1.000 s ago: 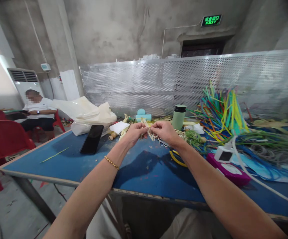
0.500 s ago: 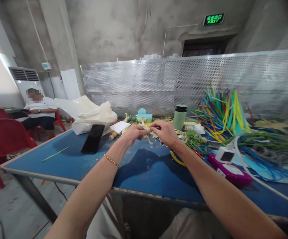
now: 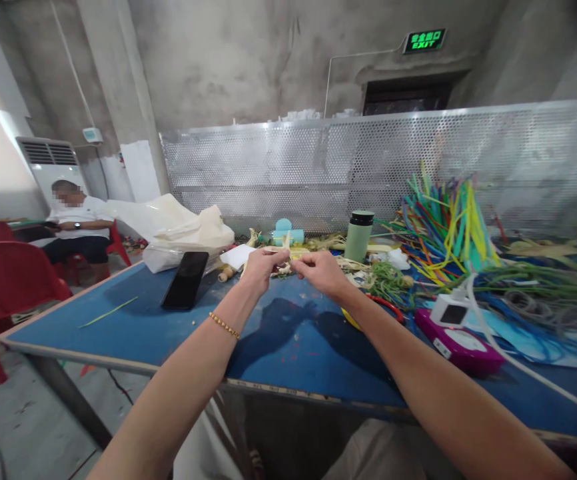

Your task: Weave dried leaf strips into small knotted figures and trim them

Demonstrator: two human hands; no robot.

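My left hand (image 3: 262, 268) is closed in a pinch over the table, gripping a pale, husk-like strip piece (image 3: 287, 244) that sticks up at its fingertips. Just to the right, my right hand (image 3: 322, 270) is also pinched. Its fingertips come close to the strip piece, and what lies between them is too small to make out. Behind both hands are pale plant scraps (image 3: 356, 265) and a light blue roll (image 3: 289, 237). Under my right forearm lies a tool with red and yellow curved handles (image 3: 387, 305), partly hidden.
On the blue table (image 3: 263, 360) are a black phone (image 3: 184, 280), a plastic bag (image 3: 183, 230), a green bottle (image 3: 359, 239), a magenta box (image 3: 461, 343) with a white plug and cable, and colourful strips (image 3: 448, 230). A person (image 3: 81, 220) sits at the far left.
My hands have drawn slightly apart, and the pale strip piece now stands upright at my left fingertips. More of the red handle shows beside my right forearm.
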